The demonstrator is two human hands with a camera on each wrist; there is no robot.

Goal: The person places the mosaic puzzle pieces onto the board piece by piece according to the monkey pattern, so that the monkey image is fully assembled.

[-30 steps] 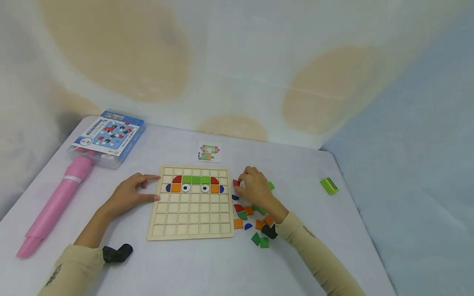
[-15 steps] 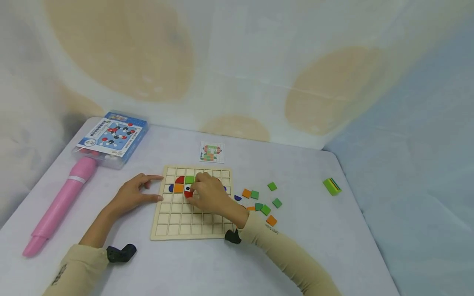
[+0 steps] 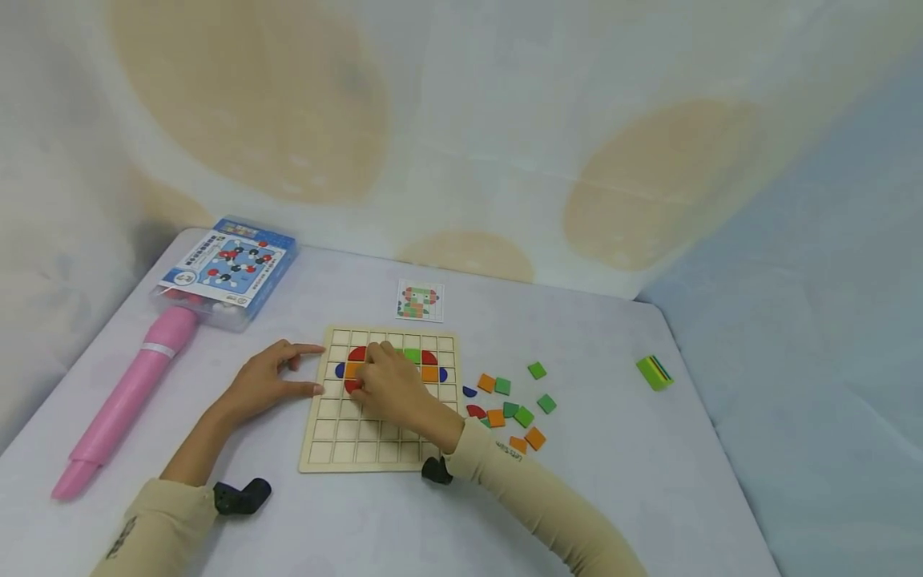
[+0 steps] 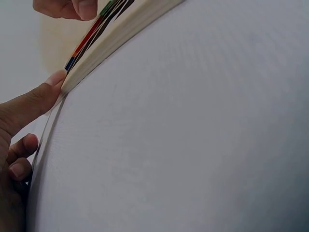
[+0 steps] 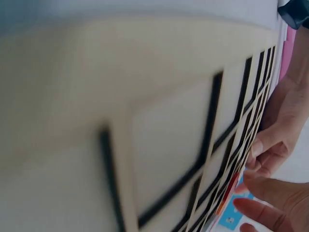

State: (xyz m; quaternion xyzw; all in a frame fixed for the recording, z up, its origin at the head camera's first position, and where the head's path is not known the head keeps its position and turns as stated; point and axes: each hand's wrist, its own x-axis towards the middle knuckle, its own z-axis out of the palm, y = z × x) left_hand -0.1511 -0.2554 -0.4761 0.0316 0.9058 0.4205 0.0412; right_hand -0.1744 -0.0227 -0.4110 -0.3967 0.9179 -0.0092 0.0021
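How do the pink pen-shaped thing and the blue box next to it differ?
The pink pen-shaped thing is long, round and plain pink; the blue box is flat, rectangular and printed with a picture of balls and rods. The pink thing lies nearer the person, its narrow end toward the table's front edge; the box sits farther back. Both rest on the table, left of the wooden grid board, untouched by either hand.

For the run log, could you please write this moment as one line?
left hand: steadies wooden grid board at its left edge | right hand: sets red piece on board | loose tiles: right of board
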